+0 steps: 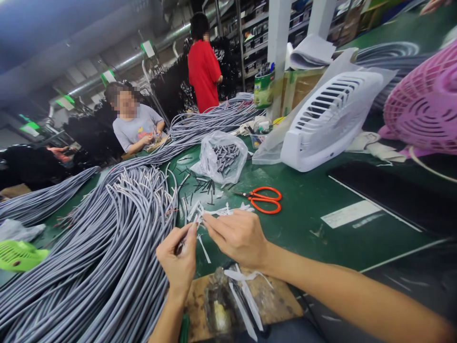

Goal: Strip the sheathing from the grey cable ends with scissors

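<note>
My left hand (178,255) is closed, thumb and forefinger pinched around something thin with a pale tip, too small to make out. Right against it, my right hand (237,236) is also closed in a pinch at the same spot, and its fingers hide whatever they grip. White strips (228,209) lie scattered just beyond the fingertips. Orange-handled scissors (266,200) rest on the green table to the right of them. Short dark tube pieces (205,185) are strewn farther back, near a clear plastic bag (225,159) filled with similar grey pieces.
Bundled grey cables (117,252) cover the left side. A stained wooden board (274,300) with more white strips sits below my hands. At right stand a white fan (328,119) and a pink fan (424,102). Two people (137,124) are across the table.
</note>
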`<control>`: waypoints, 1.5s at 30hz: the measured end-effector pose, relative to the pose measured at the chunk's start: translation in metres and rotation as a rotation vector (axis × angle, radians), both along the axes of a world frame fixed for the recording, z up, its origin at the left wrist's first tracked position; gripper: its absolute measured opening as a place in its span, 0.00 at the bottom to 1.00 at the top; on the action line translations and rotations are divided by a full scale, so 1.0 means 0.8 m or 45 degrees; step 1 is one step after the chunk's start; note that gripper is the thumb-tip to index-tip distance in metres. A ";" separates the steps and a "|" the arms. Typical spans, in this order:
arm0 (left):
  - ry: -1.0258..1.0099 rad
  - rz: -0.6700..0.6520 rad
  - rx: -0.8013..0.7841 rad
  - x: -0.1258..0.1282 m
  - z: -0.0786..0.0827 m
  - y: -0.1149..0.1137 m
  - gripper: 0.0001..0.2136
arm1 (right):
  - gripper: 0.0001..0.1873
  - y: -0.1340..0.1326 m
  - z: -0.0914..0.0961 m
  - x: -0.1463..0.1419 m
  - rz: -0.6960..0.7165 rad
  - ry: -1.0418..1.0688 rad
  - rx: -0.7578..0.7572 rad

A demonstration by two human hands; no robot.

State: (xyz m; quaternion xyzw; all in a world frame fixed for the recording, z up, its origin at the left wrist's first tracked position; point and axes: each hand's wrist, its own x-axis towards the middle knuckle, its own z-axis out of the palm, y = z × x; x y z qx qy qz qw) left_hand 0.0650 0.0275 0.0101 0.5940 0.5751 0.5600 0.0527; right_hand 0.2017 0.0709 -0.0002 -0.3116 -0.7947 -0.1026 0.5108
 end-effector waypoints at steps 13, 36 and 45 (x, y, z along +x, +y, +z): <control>0.197 -0.093 -0.061 0.012 -0.001 -0.005 0.10 | 0.12 0.007 0.000 0.001 -0.265 -0.120 0.199; -0.153 -0.070 -0.192 -0.007 0.006 0.000 0.11 | 0.09 0.008 0.010 0.007 -0.088 0.028 0.153; -0.123 -0.167 -0.245 -0.009 0.007 -0.002 0.11 | 0.12 0.016 0.005 0.008 0.102 -0.014 0.124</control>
